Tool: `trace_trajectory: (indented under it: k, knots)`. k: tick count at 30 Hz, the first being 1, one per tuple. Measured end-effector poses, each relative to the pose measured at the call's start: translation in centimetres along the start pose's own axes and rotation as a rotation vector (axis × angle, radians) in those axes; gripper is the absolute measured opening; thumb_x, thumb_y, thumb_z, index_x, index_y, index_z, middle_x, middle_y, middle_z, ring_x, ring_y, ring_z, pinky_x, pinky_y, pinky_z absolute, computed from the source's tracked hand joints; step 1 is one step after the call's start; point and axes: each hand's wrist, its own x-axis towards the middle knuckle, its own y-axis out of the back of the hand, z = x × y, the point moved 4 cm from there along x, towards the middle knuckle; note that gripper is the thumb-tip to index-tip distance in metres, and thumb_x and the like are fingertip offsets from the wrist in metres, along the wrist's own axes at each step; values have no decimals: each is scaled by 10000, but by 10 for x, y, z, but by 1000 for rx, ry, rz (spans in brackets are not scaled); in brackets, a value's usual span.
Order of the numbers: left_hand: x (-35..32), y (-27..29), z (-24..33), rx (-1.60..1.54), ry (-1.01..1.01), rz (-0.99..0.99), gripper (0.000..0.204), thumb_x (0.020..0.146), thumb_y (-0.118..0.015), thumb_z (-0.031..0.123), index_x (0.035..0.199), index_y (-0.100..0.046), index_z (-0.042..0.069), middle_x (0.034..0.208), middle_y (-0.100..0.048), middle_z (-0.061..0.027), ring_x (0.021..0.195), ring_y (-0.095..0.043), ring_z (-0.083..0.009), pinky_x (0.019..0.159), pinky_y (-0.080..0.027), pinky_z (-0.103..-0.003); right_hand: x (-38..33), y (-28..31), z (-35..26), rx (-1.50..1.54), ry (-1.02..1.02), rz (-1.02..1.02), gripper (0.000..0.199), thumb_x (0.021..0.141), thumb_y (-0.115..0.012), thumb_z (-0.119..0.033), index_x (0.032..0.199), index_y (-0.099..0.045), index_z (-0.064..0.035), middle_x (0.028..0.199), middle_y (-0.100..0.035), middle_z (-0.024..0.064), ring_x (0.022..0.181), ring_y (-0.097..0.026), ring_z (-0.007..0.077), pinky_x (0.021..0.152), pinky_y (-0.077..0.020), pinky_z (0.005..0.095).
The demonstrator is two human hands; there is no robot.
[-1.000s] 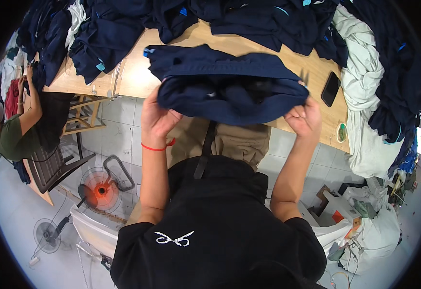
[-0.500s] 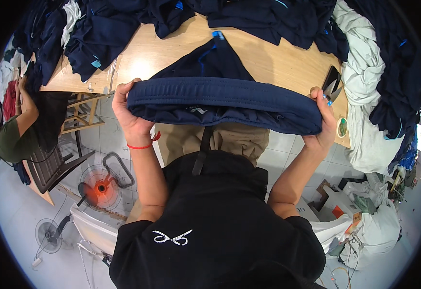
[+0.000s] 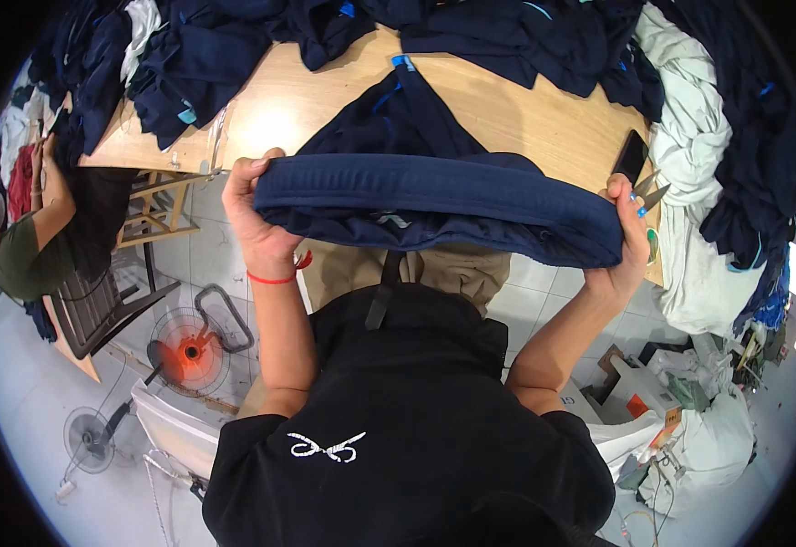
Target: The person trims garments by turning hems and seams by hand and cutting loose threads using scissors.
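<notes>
Navy trousers [image 3: 434,187] hang stretched between my two hands, their wide elastic waistband toward me and its opening showing a small pale label inside. The rest of the cloth lies on the table [image 3: 525,114], tapering to a light blue tip. My left hand [image 3: 259,214], a red string on its wrist, grips the waistband's left end with the thumb on top. At the other end, my right hand [image 3: 628,239] is closed on the waistband. Small snips [image 3: 655,189] with blue parts stick out by its fingers; how they are held is partly hidden.
A dark phone [image 3: 632,155] lies near the table's right edge, beside pale cloth [image 3: 689,137]. Heaps of navy garments [image 3: 507,41] line the far side. To the left, another person [image 3: 29,242] sits near a chair [image 3: 111,301] and a fan [image 3: 190,353].
Both hands have shifted slightly right and a little toward me with the trousers stretched between them. The snips moved along with my right hand.
</notes>
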Motion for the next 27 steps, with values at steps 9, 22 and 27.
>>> trace_trajectory:
  k: [9,22,27]
  knots:
    - [4,0,-17,-261,193,-141,282,990,-599,316,913,-639,47,958,-742,-112,937,-710,-270,950,-564,-427,6,-17,3,113,-74,214,174,1159,-538,-217,1085,-585,-67,836,-637,12,657,-579,109,639,-455,275]
    - [9,15,-5,-818,360,-352,770,958,-671,356,1472,-455,-176,1493,-569,-346,1397,-577,-465,1158,-520,-571,24,30,19,612,-393,-7,193,1142,-525,-159,1098,-643,-13,973,-716,75,452,-317,96,524,-273,276]
    - [12,20,-6,-828,393,-351,728,951,-675,337,1457,-486,-151,1496,-575,-333,1399,-576,-464,1159,-521,-561,22,27,16,634,-388,-43,188,1138,-534,-154,1104,-650,-11,976,-713,71,449,-319,96,516,-273,281]
